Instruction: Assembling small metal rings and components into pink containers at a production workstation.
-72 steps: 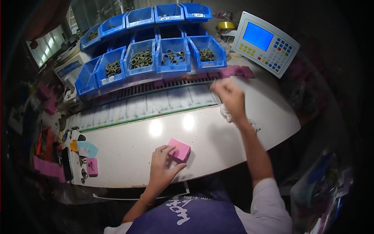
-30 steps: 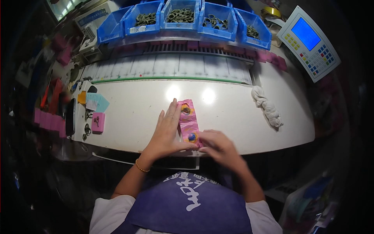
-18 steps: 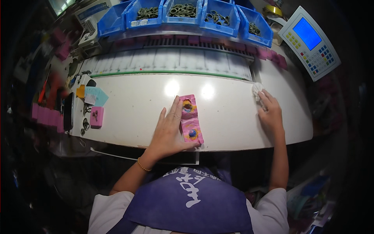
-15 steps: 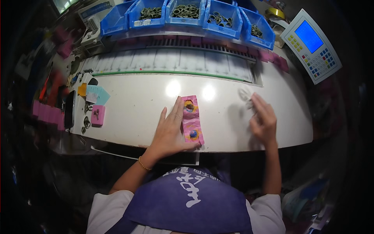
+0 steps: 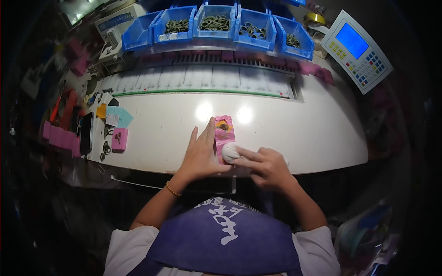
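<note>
Pink two-part mould (image 5: 224, 133) lies open at the worktop's (image 5: 304, 133) near edge. Left hand (image 5: 200, 155), thumb wide, steadies its left side; right hand (image 5: 270, 170) pinches a white cloth pouch (image 5: 229, 152) over the near half. Work appears partway: halves not yet rejoined.

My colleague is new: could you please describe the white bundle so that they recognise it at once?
On the white table, find the long pink piece against the left hand. The white bundle covers part of its near half, held by the right hand. Unlike that piece, it is white, rounded and cloth-like.
</note>
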{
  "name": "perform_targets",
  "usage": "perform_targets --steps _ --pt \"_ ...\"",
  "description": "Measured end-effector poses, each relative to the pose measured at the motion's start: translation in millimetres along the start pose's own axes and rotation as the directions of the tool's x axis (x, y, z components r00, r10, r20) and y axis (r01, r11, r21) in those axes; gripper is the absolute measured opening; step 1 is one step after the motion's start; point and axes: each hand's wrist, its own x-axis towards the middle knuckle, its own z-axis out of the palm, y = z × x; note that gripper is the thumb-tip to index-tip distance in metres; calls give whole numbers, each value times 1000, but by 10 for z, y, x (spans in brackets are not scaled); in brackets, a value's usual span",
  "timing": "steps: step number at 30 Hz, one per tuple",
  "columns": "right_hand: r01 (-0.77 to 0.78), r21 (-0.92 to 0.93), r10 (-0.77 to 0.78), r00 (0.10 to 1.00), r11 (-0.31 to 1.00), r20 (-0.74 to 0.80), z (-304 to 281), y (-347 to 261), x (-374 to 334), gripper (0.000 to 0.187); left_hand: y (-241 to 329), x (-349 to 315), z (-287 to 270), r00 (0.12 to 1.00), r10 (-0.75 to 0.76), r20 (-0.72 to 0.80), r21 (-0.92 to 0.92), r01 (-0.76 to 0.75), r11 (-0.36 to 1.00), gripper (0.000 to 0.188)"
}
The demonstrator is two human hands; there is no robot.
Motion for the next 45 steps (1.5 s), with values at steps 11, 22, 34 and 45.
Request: perform_targets --steps 11,22,34,45 --pt "-357 588 403 913 726 56 328 414 779 40 121 -119 35 995 5 -95 -250 -29 968 134" --pt "-261 615 403 910 744 -101 178 -24 819 25 124 86 -25 911 -69 407 -879 370 -300 30" --pt "-239 942 537 840 236 79 157 121 793 27 415 69 35 972 -224 65 -854 170 492 32" --pt "-274 959 507 818 -73 272 70 213 745 26 261 141 119 891 192 -412 0 -211 977 34"
